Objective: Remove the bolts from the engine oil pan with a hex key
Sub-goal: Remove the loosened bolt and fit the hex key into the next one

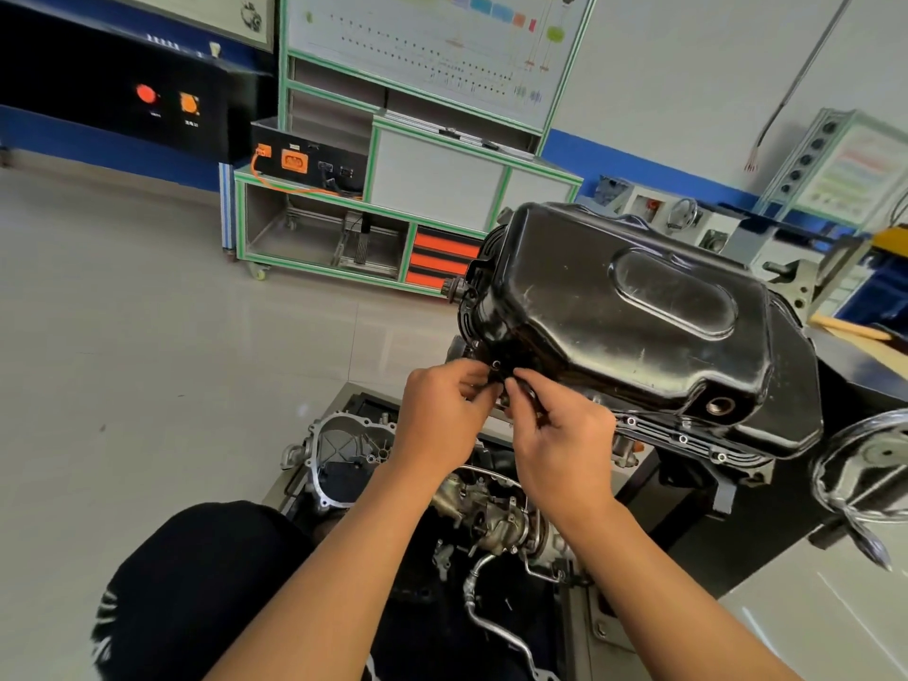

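An automotive training workshop is being shown. A glossy black pressed-steel oil pan (pixel 614 312) is being held uppermost on an engine mounted in a dark stand, with a bare cast-aluminium housing (pixel 344 444) lying below it. Against the white-and-blue wall, a green-framed teaching bench with a white circuit-diagram board (pixel 432 41) is being kept, bearing a black box with orange connectors (pixel 304 159) and metal pedals (pixel 361 238) in its lower bay. A pale glossy tiled floor (pixel 123 312) is being used underfoot.
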The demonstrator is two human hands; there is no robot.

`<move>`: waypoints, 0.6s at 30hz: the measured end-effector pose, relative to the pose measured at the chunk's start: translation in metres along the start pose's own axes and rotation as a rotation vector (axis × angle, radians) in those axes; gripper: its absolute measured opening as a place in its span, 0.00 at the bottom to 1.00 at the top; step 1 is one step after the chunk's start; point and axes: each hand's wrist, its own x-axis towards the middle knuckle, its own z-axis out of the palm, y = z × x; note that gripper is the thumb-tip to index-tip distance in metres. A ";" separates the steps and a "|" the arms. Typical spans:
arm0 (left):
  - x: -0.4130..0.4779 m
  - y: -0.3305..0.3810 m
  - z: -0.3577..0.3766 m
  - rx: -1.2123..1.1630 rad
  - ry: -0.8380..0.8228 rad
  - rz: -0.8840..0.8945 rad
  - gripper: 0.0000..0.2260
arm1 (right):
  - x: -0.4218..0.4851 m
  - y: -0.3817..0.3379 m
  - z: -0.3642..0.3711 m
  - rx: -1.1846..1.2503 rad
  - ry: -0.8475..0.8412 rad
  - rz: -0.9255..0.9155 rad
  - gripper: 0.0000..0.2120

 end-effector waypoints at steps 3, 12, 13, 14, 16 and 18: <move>0.003 0.006 -0.006 -0.257 -0.019 -0.291 0.03 | -0.002 0.000 0.002 0.002 -0.007 0.004 0.07; 0.011 0.013 -0.017 -0.869 -0.291 -0.835 0.11 | -0.005 -0.001 0.005 -0.023 0.035 0.043 0.08; 0.012 0.013 -0.015 -0.859 -0.306 -0.838 0.11 | -0.006 -0.001 0.005 -0.024 0.043 0.050 0.08; 0.012 0.013 -0.012 -0.858 -0.317 -0.840 0.12 | -0.006 -0.001 0.005 -0.022 0.054 0.057 0.07; 0.012 0.013 -0.008 -0.865 -0.340 -0.846 0.13 | -0.006 -0.001 0.005 -0.010 0.075 0.072 0.07; 0.011 0.014 -0.004 -0.851 -0.366 -0.848 0.15 | -0.005 -0.004 0.006 0.013 0.055 0.075 0.07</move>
